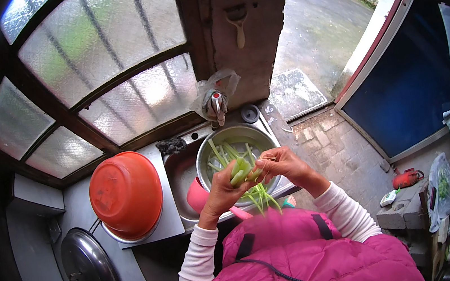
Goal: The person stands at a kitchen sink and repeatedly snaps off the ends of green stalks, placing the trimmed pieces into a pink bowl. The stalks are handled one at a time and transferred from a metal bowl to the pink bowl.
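Observation:
My left hand (221, 194) grips a bunch of pale green leaf stalks (241, 171), which look like celery, over a round metal basin (202, 152). The fingers of my right hand (288, 168) pinch at the end of the bunch, where thin strands show. Thin green stems (262, 197) hang below my hands, across the near rim. Inside the basin, more cut green stalks (226, 151) lie in what looks like water. A pink plastic ladle (198, 197) rests in the sink beside the basin, partly hidden by my left hand.
The basin stands on a metal sink (179, 180) under a faucet (217, 103) wrapped in plastic. Left are an upturned orange basin (125, 196) and a metal lid (90, 269). A dark scouring pad (171, 146) lies behind the sink. A peeler (238, 28) hangs on the wall near the open doorway.

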A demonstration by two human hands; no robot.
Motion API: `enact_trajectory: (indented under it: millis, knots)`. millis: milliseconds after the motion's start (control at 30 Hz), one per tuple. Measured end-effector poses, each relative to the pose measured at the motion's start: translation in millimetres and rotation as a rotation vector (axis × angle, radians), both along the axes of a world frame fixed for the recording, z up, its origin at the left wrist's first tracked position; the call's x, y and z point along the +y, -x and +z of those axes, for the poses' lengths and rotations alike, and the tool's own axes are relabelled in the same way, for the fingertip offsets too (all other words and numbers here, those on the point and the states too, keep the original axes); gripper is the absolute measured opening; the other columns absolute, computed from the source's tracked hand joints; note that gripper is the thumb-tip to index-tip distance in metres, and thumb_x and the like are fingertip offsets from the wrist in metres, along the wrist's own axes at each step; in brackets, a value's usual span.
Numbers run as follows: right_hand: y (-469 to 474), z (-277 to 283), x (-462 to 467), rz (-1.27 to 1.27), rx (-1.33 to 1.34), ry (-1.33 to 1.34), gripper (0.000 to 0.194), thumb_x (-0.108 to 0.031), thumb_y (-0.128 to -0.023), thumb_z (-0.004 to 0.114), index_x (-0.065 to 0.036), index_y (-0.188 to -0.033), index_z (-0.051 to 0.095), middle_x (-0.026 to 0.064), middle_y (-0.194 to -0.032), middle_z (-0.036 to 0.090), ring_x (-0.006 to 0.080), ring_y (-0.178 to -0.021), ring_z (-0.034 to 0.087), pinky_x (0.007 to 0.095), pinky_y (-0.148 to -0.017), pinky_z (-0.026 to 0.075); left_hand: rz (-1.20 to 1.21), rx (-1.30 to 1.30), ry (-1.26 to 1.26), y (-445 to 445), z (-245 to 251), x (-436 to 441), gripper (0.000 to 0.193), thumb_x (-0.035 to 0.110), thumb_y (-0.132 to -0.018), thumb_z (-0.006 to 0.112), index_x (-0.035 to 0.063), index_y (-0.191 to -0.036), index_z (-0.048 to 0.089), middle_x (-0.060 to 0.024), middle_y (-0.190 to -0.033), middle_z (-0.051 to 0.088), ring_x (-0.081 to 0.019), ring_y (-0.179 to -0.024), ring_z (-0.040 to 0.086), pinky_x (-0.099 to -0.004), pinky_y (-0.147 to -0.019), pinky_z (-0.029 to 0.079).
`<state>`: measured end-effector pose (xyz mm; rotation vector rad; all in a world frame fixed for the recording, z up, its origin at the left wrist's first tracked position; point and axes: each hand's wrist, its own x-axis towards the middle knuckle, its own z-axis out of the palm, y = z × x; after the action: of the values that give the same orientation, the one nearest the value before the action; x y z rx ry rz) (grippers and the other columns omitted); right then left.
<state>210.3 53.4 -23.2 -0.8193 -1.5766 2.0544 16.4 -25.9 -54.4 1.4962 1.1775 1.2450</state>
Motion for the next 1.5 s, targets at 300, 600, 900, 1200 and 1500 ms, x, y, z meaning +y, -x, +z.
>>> enact_trajectory:
  millis: [300,600,900,1200,1500]
  knots:
    - [-1.2,-35.6,-6.1,0.053,0.319,0.694,0.017,-0.022,-0.092,0.061,-0.006,-0.098,0.060,0.0028,-0.089,0.065,0.0087,-0.068,0.061,0.0240,-0.063,0.054,-0.052,0.078,-0.031,5.7,1.0,-4.0,0.023,0.005,-0.078,0.076,0.0027,-0.093,0.059,0.0011,-0.082,0.061,-0.0068,-0.074,0.056,-0.0234,-0.066,0.046]
    - [22.4,-39.5,-24.1,-0.197,0.016,-0.131,0.021,-0.021,-0.094,0.059,-0.002,-0.084,0.058,0.0008,-0.074,0.054,0.0071,-0.059,0.057,0.0197,-0.054,0.045,0.056,-0.323,0.021,-5.1,-9.6,-2.8,0.033,0.006,-0.077,0.077,0.0035,-0.103,0.057,0.0033,-0.080,0.060,-0.0065,-0.073,0.056,-0.0216,-0.068,0.047]
    - [30.5,-42.2,-37.8,-0.271,0.091,-0.242,0.019,-0.014,-0.094,0.058,0.001,-0.083,0.055,0.0013,-0.073,0.053,0.0063,-0.059,0.057,0.0220,-0.052,0.046,0.172,-0.590,0.314,-1.2,-24.6,-3.6,0.020,0.013,-0.083,0.073,0.0028,-0.097,0.064,0.0006,-0.076,0.062,-0.0060,-0.058,0.055,-0.0197,-0.052,0.044]
    - [30.8,-19.6,-54.7,-0.104,-0.003,-0.726,0.011,-0.007,-0.088,0.062,-0.002,-0.084,0.053,0.0076,-0.084,0.056,0.0195,-0.082,0.056,0.0298,-0.076,0.045,0.362,-0.802,0.208,41.4,-14.7,8.9,0.021,0.017,-0.087,0.069,0.0025,-0.101,0.062,-0.0040,-0.081,0.063,-0.0118,-0.069,0.058,-0.0224,-0.063,0.047]
    - [5.8,-6.9,-49.8,0.378,0.079,-0.174,0.019,-0.017,-0.099,0.048,-0.001,-0.092,0.057,0.0040,-0.093,0.059,0.0120,-0.091,0.056,0.0277,-0.085,0.044,0.574,-0.999,0.121,83.5,-21.0,24.8,0.034,0.026,-0.082,0.073,0.0036,-0.105,0.060,-0.0032,-0.081,0.063,-0.0136,-0.072,0.059,-0.0246,-0.067,0.050]
